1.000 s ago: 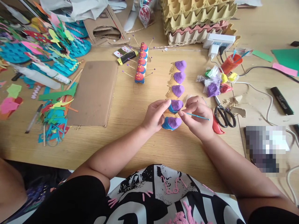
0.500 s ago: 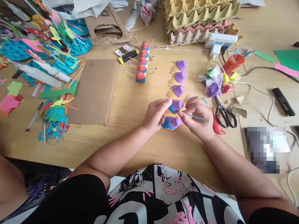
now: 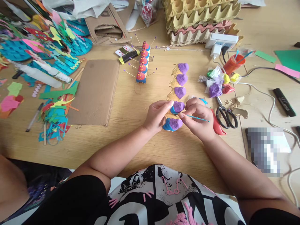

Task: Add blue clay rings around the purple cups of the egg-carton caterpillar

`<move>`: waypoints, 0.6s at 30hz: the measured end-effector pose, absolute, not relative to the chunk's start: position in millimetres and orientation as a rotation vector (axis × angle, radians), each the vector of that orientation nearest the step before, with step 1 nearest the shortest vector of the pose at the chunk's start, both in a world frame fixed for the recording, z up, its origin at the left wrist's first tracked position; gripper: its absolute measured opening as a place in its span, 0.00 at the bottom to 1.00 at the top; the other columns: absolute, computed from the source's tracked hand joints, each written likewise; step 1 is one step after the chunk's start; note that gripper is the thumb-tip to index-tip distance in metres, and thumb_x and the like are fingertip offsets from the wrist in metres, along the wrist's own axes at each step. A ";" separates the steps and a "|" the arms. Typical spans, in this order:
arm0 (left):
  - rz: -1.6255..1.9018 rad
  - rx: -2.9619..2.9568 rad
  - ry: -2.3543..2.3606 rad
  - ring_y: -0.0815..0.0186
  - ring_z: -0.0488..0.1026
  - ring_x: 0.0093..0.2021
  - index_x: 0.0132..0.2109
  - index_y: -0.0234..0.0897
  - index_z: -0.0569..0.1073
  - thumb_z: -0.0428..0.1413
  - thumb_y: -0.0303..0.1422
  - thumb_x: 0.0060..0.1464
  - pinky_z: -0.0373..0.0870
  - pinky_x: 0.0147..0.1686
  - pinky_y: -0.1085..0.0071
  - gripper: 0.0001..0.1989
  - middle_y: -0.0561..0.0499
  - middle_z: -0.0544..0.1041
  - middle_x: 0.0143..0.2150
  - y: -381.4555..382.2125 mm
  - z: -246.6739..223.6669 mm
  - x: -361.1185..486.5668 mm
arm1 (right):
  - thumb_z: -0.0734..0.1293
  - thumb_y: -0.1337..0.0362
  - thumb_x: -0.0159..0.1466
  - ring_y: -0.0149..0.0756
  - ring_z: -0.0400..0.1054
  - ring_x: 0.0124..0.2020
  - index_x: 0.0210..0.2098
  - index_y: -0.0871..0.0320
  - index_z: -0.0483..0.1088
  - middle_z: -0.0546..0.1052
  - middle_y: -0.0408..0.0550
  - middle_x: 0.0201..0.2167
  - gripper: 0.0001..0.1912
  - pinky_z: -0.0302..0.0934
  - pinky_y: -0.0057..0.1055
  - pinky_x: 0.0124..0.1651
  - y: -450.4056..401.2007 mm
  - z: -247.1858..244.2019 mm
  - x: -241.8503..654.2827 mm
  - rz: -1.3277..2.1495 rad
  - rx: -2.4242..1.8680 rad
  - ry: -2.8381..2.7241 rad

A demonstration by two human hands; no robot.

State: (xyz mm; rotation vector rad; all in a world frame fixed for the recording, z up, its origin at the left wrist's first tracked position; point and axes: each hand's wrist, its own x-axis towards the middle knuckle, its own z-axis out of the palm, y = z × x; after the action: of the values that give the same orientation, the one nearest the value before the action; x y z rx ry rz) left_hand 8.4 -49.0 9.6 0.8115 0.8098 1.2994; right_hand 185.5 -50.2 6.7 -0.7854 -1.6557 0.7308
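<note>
An egg carton strip (image 3: 173,82) lies lengthwise before me, its row of cups topped with purple clay (image 3: 180,92). On the two nearest cups, blue clay (image 3: 167,124) covers the left part as well. My left hand (image 3: 155,116) pinches the strip's left side near the second cup from me. Between the thumb and fingers of my right hand (image 3: 199,116) is a thin blue stick-like tool (image 3: 198,118), its tip at that cup's blue clay. The fingers partly hide the tip.
A finished-looking red and blue caterpillar (image 3: 142,67) with pin-like legs stands beyond. Cardboard (image 3: 96,90) and paper scraps (image 3: 57,115) lie left. Scissors (image 3: 225,114), bagged clay (image 3: 215,89), an orange cup (image 3: 232,64) and cables are right. Egg trays (image 3: 201,18) are stacked behind.
The far end of the strip has shifted slightly right and toward me. Both hands keep nearly the same place and grip.
</note>
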 end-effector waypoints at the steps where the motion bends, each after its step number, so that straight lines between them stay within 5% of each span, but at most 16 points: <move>1: 1.298 0.806 0.814 0.65 0.77 0.30 0.27 0.38 0.80 0.78 0.56 0.47 0.78 0.37 0.67 0.27 0.52 0.77 0.25 -48.9 9.2 8.6 | 0.83 0.57 0.64 0.37 0.70 0.34 0.29 0.51 0.75 0.75 0.43 0.31 0.16 0.67 0.40 0.41 -50.3 7.0 185.5 0.730 -0.799 -1.654; 18: 1.308 0.826 0.834 0.66 0.76 0.31 0.28 0.38 0.83 0.77 0.58 0.48 0.77 0.38 0.67 0.27 0.50 0.81 0.28 -49.9 5.2 9.0 | 0.83 0.59 0.64 0.36 0.70 0.33 0.28 0.52 0.75 0.75 0.43 0.30 0.16 0.67 0.40 0.41 -50.4 9.2 185.5 0.762 -0.811 -1.645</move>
State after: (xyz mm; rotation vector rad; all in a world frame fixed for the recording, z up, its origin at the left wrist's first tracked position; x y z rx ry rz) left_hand 9.0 -49.9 5.2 0.8260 0.8339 1.3080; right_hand 185.5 -50.4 9.2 -0.8111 -1.6453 0.7619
